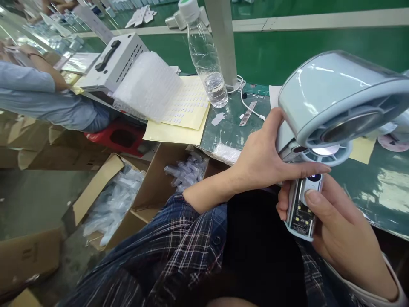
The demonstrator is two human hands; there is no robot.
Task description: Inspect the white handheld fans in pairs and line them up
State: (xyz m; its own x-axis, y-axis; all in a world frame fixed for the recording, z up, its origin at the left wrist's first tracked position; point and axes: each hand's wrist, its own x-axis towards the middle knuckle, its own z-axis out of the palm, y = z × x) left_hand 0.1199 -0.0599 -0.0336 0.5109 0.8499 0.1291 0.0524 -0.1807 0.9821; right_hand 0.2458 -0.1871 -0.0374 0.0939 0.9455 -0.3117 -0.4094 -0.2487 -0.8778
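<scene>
One pale blue handheld fan (335,98) sits at the right of the frame, its round head toward the upper right and its handle pointing down to the lower middle. The right hand (338,230) is wrapped around the handle, thumb pressed on its front, where a small circuit board shows. The left hand (268,157) lies flat and spread against the fan's neck, forefinger stretched across it, not gripping.

One clear water bottle (206,53) stands at upper centre on the green table (377,187). Two yellow sheets (179,123) lie beside it. Two open cardboard boxes (108,200) of bagged parts sit at lower left. One co-worker's sleeve (28,85) shows at upper left.
</scene>
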